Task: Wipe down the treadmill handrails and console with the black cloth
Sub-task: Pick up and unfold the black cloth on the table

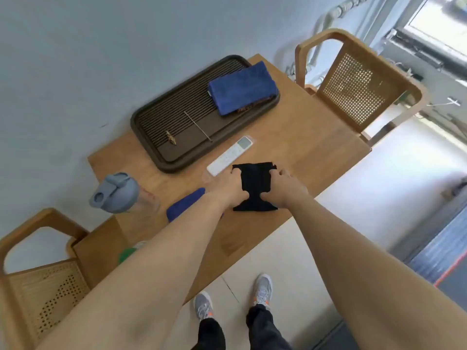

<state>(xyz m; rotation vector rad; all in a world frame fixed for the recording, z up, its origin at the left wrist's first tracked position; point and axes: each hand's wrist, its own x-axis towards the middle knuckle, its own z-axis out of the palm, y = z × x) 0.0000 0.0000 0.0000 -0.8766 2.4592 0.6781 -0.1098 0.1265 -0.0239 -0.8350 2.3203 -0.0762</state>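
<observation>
1. Left hand [228, 184]: fingers curled, pinching the black cloth's [255, 185] left edge.
2. Black cloth: flat on the wooden table [316, 147], just beside a white remote [228, 156], gripped from both sides.
3. Right hand [284, 188]: fingers clamped on the right edge.
4. Step: picking up the cloth. Next: lift it, carry it to the treadmill, probably the dark belt at far right.

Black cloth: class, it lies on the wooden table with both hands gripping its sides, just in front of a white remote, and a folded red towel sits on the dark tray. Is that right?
Not quite. The head view shows the folded towel on the dark tray is blue, not red. The rest stands: the black cloth lies on the wooden table, left hand and right hand gripping its sides, white remote just beyond.
</observation>
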